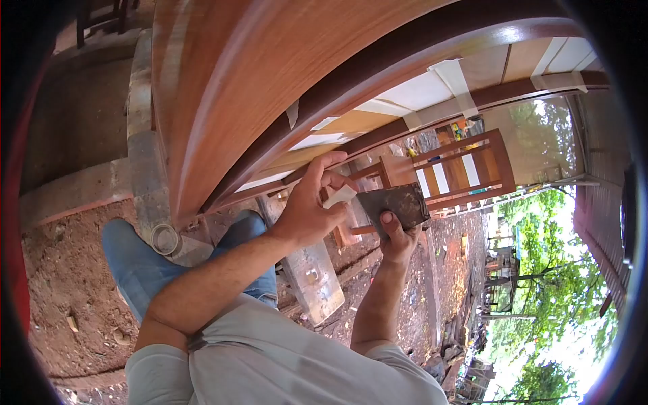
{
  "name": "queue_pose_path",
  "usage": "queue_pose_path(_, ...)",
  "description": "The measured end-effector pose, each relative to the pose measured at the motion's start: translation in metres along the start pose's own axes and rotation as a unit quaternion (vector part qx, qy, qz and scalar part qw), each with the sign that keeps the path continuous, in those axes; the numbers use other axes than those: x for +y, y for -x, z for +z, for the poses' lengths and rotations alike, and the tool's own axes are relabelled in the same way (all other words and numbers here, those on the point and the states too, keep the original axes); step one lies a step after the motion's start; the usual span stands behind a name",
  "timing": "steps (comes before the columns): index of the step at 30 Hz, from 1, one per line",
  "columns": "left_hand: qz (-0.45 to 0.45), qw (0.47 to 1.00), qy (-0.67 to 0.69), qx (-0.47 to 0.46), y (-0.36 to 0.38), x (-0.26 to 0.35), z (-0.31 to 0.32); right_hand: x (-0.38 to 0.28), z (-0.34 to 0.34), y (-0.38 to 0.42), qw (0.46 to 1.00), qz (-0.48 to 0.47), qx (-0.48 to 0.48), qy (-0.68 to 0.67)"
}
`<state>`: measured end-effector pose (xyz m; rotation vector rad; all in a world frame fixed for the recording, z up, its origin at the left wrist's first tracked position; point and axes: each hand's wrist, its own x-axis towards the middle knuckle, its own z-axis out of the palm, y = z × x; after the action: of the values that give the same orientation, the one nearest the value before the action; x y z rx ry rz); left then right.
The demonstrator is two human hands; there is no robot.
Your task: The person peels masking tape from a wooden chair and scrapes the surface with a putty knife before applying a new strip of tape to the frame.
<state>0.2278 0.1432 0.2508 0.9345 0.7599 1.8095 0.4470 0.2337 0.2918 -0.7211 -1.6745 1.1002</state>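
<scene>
In the head view, the left hand (310,208) pinched a pale scrap (341,196) near the brown wood (256,88). The right hand (399,244) gripped a dark, flat piece (405,204) just beside it. A soft, steady hold seemed best.

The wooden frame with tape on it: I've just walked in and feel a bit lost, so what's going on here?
A person is working beside a large wooden frame. Their left hand pinches a small pale strip, which looks like tape. Their right hand grips a dark, flat piece with the thumb on top; what it is exactly is hard to tell. Strips of tape are stuck along the frame, and a wooden chair stands beyond the hands.
</scene>
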Motion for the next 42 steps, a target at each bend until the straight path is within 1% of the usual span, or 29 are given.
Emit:
queue_pose_path(1, -0.006, 1.000, 0.009, -0.007, 0.000, -0.001, -0.001, 0.001, 0.000, 0.000, 1.000, -0.002, 0.001, -0.001)
queue_pose_path(4, 0.020, 0.998, 0.067, -0.002, -0.002, -0.010, -0.001, -0.001, 0.001, 0.001, 1.000, -0.010, 0.004, -0.004)
queue_pose_path(7, 0.015, 1.000, 0.014, 0.008, -0.001, -0.016, -0.007, -0.014, 0.010, 0.000, 1.000, -0.008, 0.023, -0.010)
queue_pose_path(9, 0.011, 0.999, 0.016, 0.028, -0.002, -0.032, -0.012, -0.024, 0.017, -0.002, 0.999, 0.006, 0.047, -0.020)
queue_pose_path(10, 0.010, 0.999, 0.017, 0.038, -0.003, -0.038, -0.014, -0.020, 0.014, -0.006, 0.998, -0.020, 0.059, -0.012)
queue_pose_path(13, -0.067, 0.988, 0.095, 0.100, -0.002, -0.052, -0.020, -0.010, 0.006, -0.014, 0.992, -0.082, 0.094, 0.000)
queue_pose_path(14, -0.072, 0.982, 0.120, 0.127, -0.001, -0.055, -0.018, -0.012, 0.013, -0.014, 0.990, -0.093, 0.105, -0.004)
queue_pose_path(17, -0.168, 0.969, 0.128, 0.125, -0.007, -0.060, -0.025, -0.013, 0.027, -0.013, 0.984, -0.118, 0.132, 0.011)
queue_pose_path(20, -0.173, 0.958, 0.185, 0.133, -0.015, -0.062, -0.020, -0.012, 0.040, -0.015, 0.981, -0.120, 0.153, 0.026)
queue_pose_path(23, -0.172, 0.957, 0.202, 0.122, -0.027, -0.063, -0.018, -0.015, 0.047, -0.020, 0.980, -0.107, 0.162, 0.042)
queue_pose_path(27, -0.186, 0.940, 0.243, 0.147, -0.039, -0.062, -0.009, -0.020, 0.055, -0.030, 0.976, -0.085, 0.185, 0.079)
queue_pose_path(29, -0.188, 0.935, 0.259, 0.154, -0.042, -0.060, -0.005, -0.020, 0.054, -0.036, 0.975, -0.096, 0.176, 0.091)
queue_pose_path(32, -0.184, 0.939, 0.249, 0.150, -0.047, -0.059, -0.003, -0.017, 0.055, -0.043, 0.975, -0.112, 0.170, 0.091)
queue_pose_path(35, -0.186, 0.946, 0.212, 0.159, -0.053, -0.060, -0.001, -0.018, 0.055, -0.046, 0.974, -0.117, 0.169, 0.091)
queue_pose_path(42, -0.190, 0.937, 0.240, 0.171, -0.055, -0.057, 0.006, -0.017, 0.055, -0.048, 0.977, -0.119, 0.161, 0.077)
